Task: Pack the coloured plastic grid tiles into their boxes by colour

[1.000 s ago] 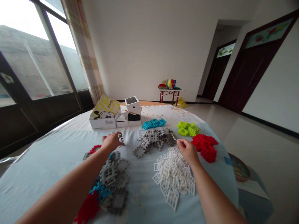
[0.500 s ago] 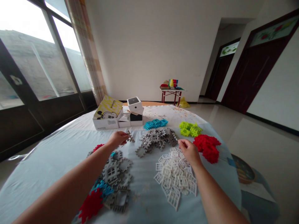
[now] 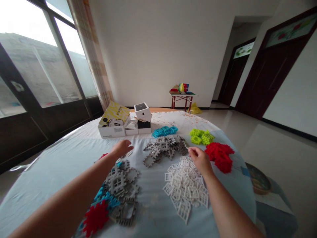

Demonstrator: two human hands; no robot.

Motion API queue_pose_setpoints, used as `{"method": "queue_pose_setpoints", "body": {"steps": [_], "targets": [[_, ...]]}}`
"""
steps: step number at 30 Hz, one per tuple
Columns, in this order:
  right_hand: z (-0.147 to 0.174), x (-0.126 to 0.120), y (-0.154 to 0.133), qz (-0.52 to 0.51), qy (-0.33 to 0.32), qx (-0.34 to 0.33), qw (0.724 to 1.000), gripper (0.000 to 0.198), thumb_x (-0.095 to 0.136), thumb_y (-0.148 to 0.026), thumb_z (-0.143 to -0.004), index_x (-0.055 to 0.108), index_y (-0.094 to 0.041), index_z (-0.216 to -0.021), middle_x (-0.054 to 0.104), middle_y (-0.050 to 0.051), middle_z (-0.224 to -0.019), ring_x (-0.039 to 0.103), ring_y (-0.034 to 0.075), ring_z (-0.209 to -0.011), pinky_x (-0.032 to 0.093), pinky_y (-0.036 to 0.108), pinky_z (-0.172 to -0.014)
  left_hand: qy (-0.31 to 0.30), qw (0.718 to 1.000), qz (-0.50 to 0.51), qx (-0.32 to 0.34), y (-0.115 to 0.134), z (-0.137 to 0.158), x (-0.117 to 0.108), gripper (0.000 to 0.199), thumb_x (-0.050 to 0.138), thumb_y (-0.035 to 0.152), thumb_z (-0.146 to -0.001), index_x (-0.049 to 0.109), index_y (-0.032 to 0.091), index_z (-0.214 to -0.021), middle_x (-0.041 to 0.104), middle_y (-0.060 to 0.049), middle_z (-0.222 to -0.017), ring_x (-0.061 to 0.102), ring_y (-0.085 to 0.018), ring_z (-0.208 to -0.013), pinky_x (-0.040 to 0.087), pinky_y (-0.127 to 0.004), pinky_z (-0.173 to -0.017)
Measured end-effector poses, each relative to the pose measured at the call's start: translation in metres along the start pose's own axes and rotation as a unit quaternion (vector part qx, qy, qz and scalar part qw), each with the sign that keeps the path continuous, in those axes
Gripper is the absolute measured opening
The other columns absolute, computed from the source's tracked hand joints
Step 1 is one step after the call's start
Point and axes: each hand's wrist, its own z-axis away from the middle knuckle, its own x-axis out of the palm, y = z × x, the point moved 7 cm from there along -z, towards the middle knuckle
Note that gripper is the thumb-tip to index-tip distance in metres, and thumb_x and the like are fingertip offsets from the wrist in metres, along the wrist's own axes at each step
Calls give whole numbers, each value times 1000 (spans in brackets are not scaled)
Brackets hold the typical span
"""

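My left hand (image 3: 122, 148) hovers left of the grey pile, fingers apart and holding nothing. Beneath its forearm lies a mixed heap of grey interlocking building pieces (image 3: 118, 181), with blue pieces (image 3: 111, 199) and a red piece (image 3: 96, 216) at its near end. In the middle sits a pile of grey building pieces (image 3: 163, 145). My right hand (image 3: 199, 158) is closed in a pinch at that pile's right edge; whatever is between the fingers is hidden. Just below it spreads a pile of white window-like lattice pieces (image 3: 185, 185).
Behind the grey pile lie blue pieces (image 3: 164, 131). Lime-green pieces (image 3: 201, 136) and red pieces (image 3: 220, 157) are at the right. A yellow-and-white box (image 3: 114, 122) and a white phone box (image 3: 142, 110) stand at the back left. A stool (image 3: 257, 178) is beside the table.
My left hand has let go of a grey piece, now at the left edge of the middle pile, and drawn back slightly left. My right hand has barely moved.
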Motion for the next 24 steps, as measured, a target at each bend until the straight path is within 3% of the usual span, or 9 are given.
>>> {"method": "queue_pose_setpoints", "body": {"steps": [6,12,16,19,24], "targets": [[-1,3,-3,-4,-8,-6,1000,37,44,-48,-80,64,-17,-82,67,6,-64,63,20,-63,46,28,-60,-19,989,-148,14,-6,7,19,31,54,31,-85,53,17,-113,56,-8,-115,58,-21,-97,49,-42,-80],[-1,1,-4,-8,0,-3,1000,34,45,-45,-80,65,-18,-83,67,5,-65,62,18,-60,46,26,-58,-1,983,-179,29,-2,3,20,31,54,30,-85,53,17,-113,56,-8,-116,57,-21,-97,48,-43,-81],[-2,1,-5,-13,3,-4,1000,33,45,-44,-81,65,-18,-83,67,6,-64,62,18,-60,47,26,-58,17,990,-134,27,2,3,12,28,53,32,-85,55,18,-109,57,-7,-114,57,-20,-97,48,-42,-82],[-3,0,-5,-9,8,-2,1000,32,45,-43,-81,65,-17,-84,68,6,-65,62,18,-59,47,25,-58,12,997,-54,46,15,6,12,22,56,31,-82,61,16,-96,65,-5,-94,60,-19,-87,47,-37,-78],[-4,0,-3,-8,6,0,1000,33,45,-43,-81,65,-17,-83,68,6,-65,62,18,-60,46,26,-59,-42,986,119,106,67,32,36,27,59,39,-70,66,16,-84,63,1,-61,59,-16,-60,44,-26,-55]]}}
